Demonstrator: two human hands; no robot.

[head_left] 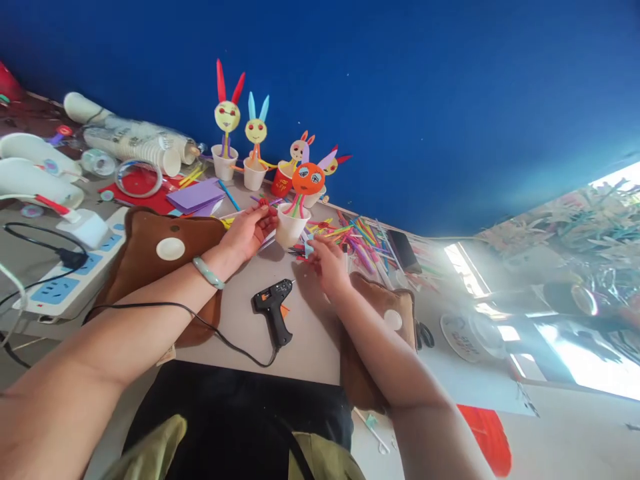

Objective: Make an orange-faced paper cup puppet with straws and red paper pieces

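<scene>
Between my hands is a white paper cup [291,227] with an orange round paper face [309,179] on striped stems, with drawn eyes and a lilac ear. My left hand [249,232] is at the cup's left side, fingers loosely curled and apart; whether a fingertip touches the cup is unclear. To the cup's right, my right hand [330,265] has its fingers reaching forward beside a small light-blue piece [309,248], with no firm grip visible. A black hot glue gun [274,308] lies on the table nearer me, its cord running left under my forearm.
More face figures in cups, one with red ears [227,117] and one with blue ears [256,130], stand along the blue wall. Coloured sticks [367,243], a phone [404,251], brown cushions [145,257], a power strip [70,273] and purple paper [196,197] surround the work area.
</scene>
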